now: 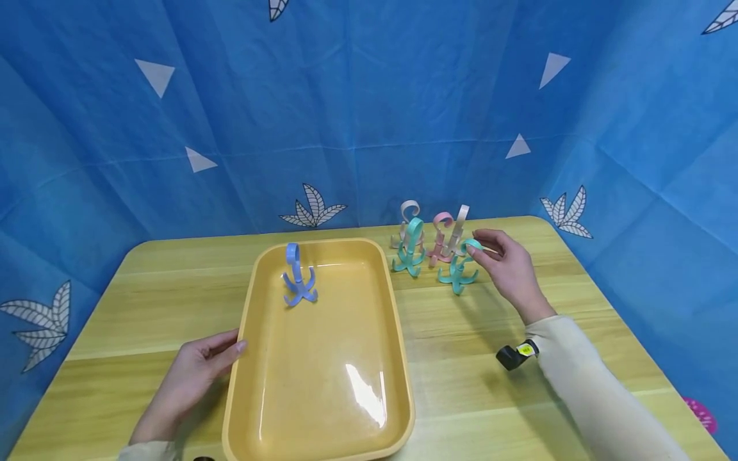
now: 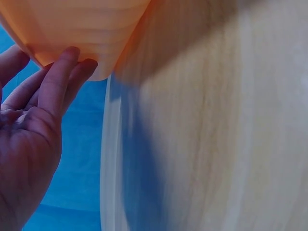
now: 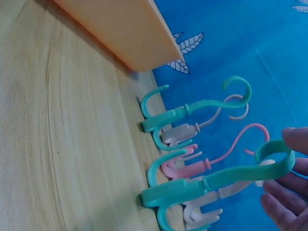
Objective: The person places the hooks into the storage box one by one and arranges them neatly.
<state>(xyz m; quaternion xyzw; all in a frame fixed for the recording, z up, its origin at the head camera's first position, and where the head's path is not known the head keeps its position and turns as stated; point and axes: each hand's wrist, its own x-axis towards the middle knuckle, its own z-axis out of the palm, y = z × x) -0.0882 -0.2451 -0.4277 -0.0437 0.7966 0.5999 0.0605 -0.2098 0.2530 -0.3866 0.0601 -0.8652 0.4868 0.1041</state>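
My right hand point(image 1: 510, 269) has its thumb and fingers at the curled top of a teal four-pronged hanging hook point(image 1: 457, 276), pinching it. This hook stands upright, prongs down, close over the table; in the right wrist view the same teal hook point(image 3: 221, 178) runs up to the thumb. My left hand point(image 1: 193, 378) grips the left rim of a yellow-orange tray point(image 1: 233, 410), thumb at the rim and fingers against the outer wall. Inside the tray, toward its far left corner, stands a blue hook point(image 1: 298, 282).
Behind the held hook stand another teal hook point(image 1: 409, 253), a pink hook point(image 1: 441, 238) and two whitish hooks, one at the back point(image 1: 410, 211) and one at right point(image 1: 460, 224). The wooden table point(image 1: 461, 397) ends at a blue patterned curtain point(image 1: 375, 96).
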